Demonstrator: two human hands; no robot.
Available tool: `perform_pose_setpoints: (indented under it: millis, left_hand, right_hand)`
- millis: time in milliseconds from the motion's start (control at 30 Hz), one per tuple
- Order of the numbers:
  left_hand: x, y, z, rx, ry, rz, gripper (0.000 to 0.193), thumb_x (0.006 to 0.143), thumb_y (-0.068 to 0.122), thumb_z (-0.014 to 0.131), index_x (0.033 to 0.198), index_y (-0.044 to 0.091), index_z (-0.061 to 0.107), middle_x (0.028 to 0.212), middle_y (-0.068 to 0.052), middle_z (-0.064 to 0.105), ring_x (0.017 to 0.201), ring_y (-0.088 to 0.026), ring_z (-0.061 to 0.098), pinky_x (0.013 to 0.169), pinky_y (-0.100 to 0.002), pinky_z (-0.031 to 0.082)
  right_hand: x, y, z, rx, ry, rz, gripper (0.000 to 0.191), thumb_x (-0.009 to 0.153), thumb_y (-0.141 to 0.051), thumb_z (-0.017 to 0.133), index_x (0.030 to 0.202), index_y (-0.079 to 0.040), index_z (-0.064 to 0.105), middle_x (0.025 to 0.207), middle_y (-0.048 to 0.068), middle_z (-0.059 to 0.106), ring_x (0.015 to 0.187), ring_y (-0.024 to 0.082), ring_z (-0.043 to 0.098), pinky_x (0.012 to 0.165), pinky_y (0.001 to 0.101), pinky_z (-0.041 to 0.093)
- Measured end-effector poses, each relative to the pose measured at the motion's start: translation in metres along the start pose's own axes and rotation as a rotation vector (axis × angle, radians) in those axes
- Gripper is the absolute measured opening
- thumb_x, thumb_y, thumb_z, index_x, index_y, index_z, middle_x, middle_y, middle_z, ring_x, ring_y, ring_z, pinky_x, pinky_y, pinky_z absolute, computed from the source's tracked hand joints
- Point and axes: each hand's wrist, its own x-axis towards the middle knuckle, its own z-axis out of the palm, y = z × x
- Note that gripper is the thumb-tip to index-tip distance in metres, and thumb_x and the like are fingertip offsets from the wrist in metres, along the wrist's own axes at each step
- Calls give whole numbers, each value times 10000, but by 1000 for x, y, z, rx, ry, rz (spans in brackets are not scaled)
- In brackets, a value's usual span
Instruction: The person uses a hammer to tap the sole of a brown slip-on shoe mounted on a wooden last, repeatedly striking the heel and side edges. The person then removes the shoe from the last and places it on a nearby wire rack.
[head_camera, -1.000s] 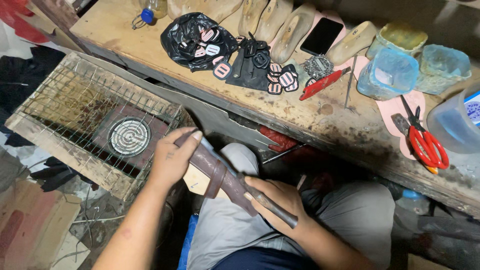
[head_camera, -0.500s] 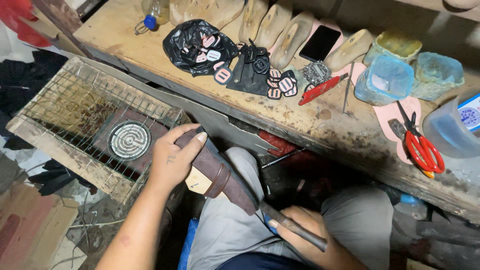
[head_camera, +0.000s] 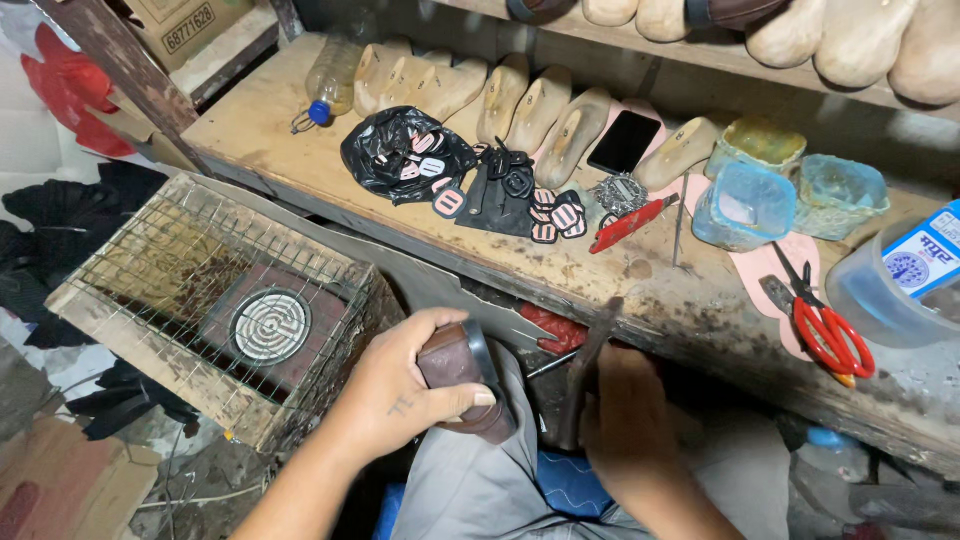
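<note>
My left hand (head_camera: 400, 400) grips a brown leather shoe (head_camera: 452, 362) from above and holds it on my lap, just below the workbench edge. The shoe's dark sole rim faces right. My right hand (head_camera: 622, 425) is closed around the handle of a dark metal tool (head_camera: 590, 355). The tool stands nearly upright, and its head reaches the front edge of the wooden bench (head_camera: 300, 160). The two hands are a short way apart, with the tool to the right of the shoe.
A wire-mesh box with a round coil heater (head_camera: 270, 325) stands at the left. On the bench lie wooden shoe lasts (head_camera: 500, 95), a black plastic bag (head_camera: 395, 150), a phone (head_camera: 625, 140), a red knife (head_camera: 630, 222), red scissors (head_camera: 830, 335), blue tubs (head_camera: 745, 205) and a bottle (head_camera: 330, 85).
The shoe has turned from lying lengthwise across my lap to end-on under my left hand. My right hand has swung the tool up from low right to upright beside the bench edge.
</note>
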Motion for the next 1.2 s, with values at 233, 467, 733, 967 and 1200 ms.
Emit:
perform_pose_setpoints:
  millis: [233, 467, 733, 967, 1200]
  left_hand:
    - [-5, 9, 1, 256, 33, 296, 698, 642, 322, 905, 1213, 8, 652, 1140, -154, 725, 1058, -280, 727, 911, -355, 557]
    - [-9, 15, 20, 248, -38, 401, 656, 703, 310, 881, 1218, -4, 620, 1185, -171, 695, 1115, -341, 689, 935, -382, 537]
    - [-19, 17, 36, 329, -14, 530, 565, 743, 249, 823, 1199, -7, 609, 1159, -178, 659, 1087, -393, 652, 895, -422, 536]
    - [-21, 19, 47, 394, -14, 571, 535, 738, 212, 788, 1198, -7, 625, 1136, -162, 664, 1057, -378, 661, 861, -420, 548]
    - [-12, 29, 23, 360, 43, 591, 538, 736, 262, 823, 1160, -10, 635, 1110, -166, 682, 1034, -375, 680, 869, -397, 557]
  right_hand:
    - [7, 6, -39, 469, -454, 331, 339, 809, -231, 835, 1110, -112, 735, 1104, 74, 627, 1040, 212, 638, 894, 324, 548]
    - [22, -26, -68, 538, -322, 231, 371, 745, -209, 843, 1079, -98, 725, 1069, 62, 774, 928, 195, 740, 800, 311, 618]
    - [46, -37, -79, -42, -518, -370, 248, 792, -273, 755, 1005, -172, 675, 774, 47, 656, 731, 303, 677, 613, 464, 507]
    - [46, -35, -89, 22, -517, -573, 237, 801, -270, 701, 964, -127, 606, 792, 66, 599, 764, 307, 637, 651, 446, 490]
    - [40, -27, -72, 161, -265, 96, 229, 888, -230, 667, 1061, -82, 645, 842, 109, 672, 786, 305, 671, 724, 400, 533]
